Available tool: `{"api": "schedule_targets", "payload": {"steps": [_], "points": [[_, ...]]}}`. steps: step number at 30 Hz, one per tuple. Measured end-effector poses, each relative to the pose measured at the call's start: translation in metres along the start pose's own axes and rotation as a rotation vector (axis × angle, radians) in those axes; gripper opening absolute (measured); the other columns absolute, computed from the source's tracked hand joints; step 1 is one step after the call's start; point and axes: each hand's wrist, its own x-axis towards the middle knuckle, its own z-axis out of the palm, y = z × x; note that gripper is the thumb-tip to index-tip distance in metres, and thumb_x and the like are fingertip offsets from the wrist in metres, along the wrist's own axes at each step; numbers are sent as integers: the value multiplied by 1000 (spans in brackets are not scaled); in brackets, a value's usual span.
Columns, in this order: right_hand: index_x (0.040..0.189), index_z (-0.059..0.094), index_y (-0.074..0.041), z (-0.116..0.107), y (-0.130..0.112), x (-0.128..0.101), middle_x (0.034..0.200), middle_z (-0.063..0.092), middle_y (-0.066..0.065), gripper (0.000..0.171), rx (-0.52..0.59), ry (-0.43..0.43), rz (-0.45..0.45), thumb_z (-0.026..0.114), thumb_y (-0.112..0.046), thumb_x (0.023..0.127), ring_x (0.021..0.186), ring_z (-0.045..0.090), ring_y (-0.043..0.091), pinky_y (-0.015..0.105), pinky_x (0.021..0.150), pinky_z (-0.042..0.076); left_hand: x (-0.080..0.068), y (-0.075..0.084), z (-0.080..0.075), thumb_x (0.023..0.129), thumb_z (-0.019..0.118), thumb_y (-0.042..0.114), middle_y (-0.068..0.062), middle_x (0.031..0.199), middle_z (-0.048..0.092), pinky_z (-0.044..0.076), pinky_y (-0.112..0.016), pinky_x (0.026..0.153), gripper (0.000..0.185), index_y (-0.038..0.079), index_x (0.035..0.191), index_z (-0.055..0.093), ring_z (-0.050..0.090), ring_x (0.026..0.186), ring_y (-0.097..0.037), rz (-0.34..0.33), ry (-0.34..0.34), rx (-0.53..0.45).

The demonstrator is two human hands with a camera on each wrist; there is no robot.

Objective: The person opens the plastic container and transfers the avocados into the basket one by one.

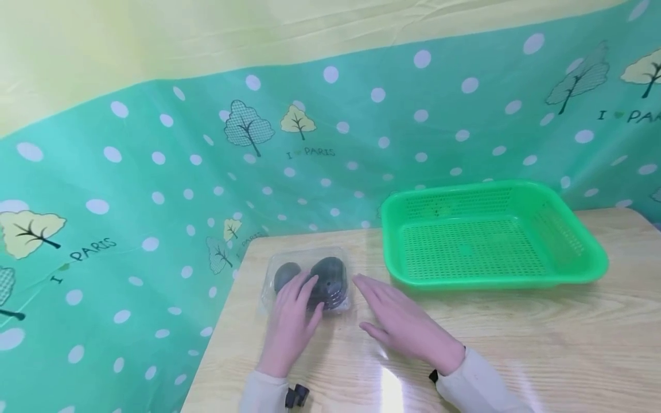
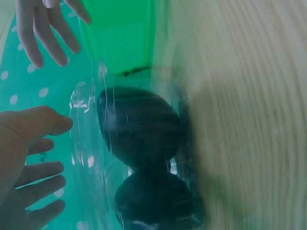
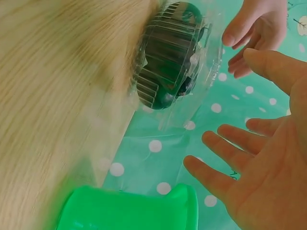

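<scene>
A clear plastic clamshell box [image 1: 308, 256] sits on the wooden table at the left, its lid seemingly closed. Inside it lie several dark, egg-shaped fruits [image 1: 329, 274] that look like avocados. My left hand [image 1: 291, 327] hovers over the front of the box, fingers loosely spread; in the left wrist view a gap shows between thumb and plastic. To the right of the box, my right hand [image 1: 405, 327] is held in the air with fingers extended, holding nothing. Both hands appear apart from the box in the right wrist view, where its ribbed side [image 3: 165, 52] shows.
A green plastic basket [image 1: 477, 282] with a perforated bottom stands at the back right of the table [image 1: 516, 344]. Behind the table hangs a teal cloth [image 1: 361, 126] with white dots and printed trees. Its lower part also runs along the table's left side.
</scene>
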Motion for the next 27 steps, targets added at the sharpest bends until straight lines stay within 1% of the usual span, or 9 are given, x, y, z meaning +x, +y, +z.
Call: {"api": "schedule_targets", "payload": {"steps": [4, 7, 11, 19, 27], "points": [[154, 30, -3, 1, 0, 6, 155, 39, 15, 88, 10, -1, 8, 73, -40, 85, 140, 42, 31, 44, 117, 34, 3, -6, -3, 79, 81, 15, -16, 138, 57, 41, -50, 111, 59, 3, 132, 59, 52, 128, -35, -11, -12, -12], [152, 35, -3, 4, 0, 11, 154, 41, 15, 89, 12, -6, 7, 76, -39, 82, 140, 42, 31, 45, 117, 34, 3, -11, -6, 77, 81, 13, -16, 138, 57, 41, -49, 111, 59, 3, 132, 59, 53, 128, -35, -20, -29, -18], [150, 38, -3, 9, -2, 16, 153, 42, 14, 86, 5, -13, 1, 77, -38, 81, 139, 43, 30, 44, 117, 34, 3, -17, -10, 77, 81, 12, -15, 138, 57, 39, -50, 112, 60, 4, 132, 59, 52, 130, -34, -31, -54, -21], [147, 43, -5, 17, -4, 28, 151, 45, 11, 82, -26, 30, -34, 79, -36, 80, 138, 45, 26, 42, 116, 36, 0, -30, -11, 75, 81, 12, -15, 139, 57, 42, -51, 110, 59, 5, 131, 60, 51, 130, -34, -43, -70, -41], [146, 44, -3, 17, -10, 36, 152, 44, 14, 78, -43, 18, -80, 78, -31, 81, 139, 44, 28, 43, 115, 37, -2, -39, -15, 74, 80, 7, -14, 142, 54, 42, -53, 109, 64, 5, 134, 58, 50, 132, -34, -47, -112, -21]]}}
